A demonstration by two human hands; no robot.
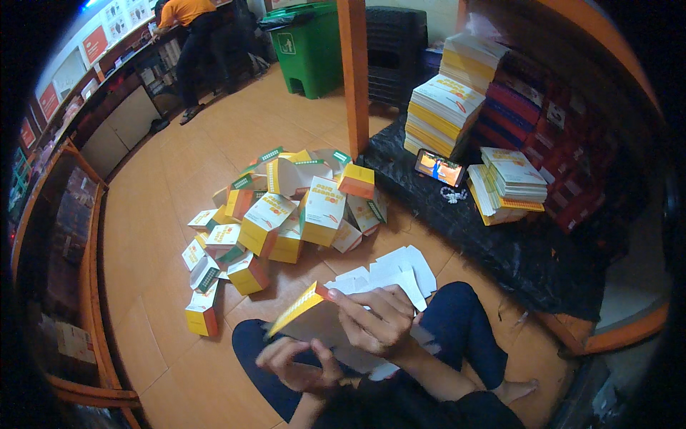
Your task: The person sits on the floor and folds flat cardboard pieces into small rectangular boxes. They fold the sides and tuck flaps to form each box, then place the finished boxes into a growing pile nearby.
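Above my lap, a partly folded paperboard box (304,309) is tilted, a yellow panel at its upper left and part of its pale inside showing. My right hand (379,322) grips it, with the index finger along its upper edge. My left hand (294,363) is just below the box's lower left side, fingers loosely curved and apart from the thumb, slightly blurred. Whether its fingertips touch the board is hard to see. Beyond my right hand, flat white box blanks (396,272) lie on the floor by my knee.
A heap of folded white, yellow, orange and green boxes (268,222) covers the tiles ahead. At right, stacks of flat blanks (443,107) and a smaller stack (511,175) flank a phone (439,168) on black sheeting (493,250). A green bin (307,57) and another person (193,43) are farther off.
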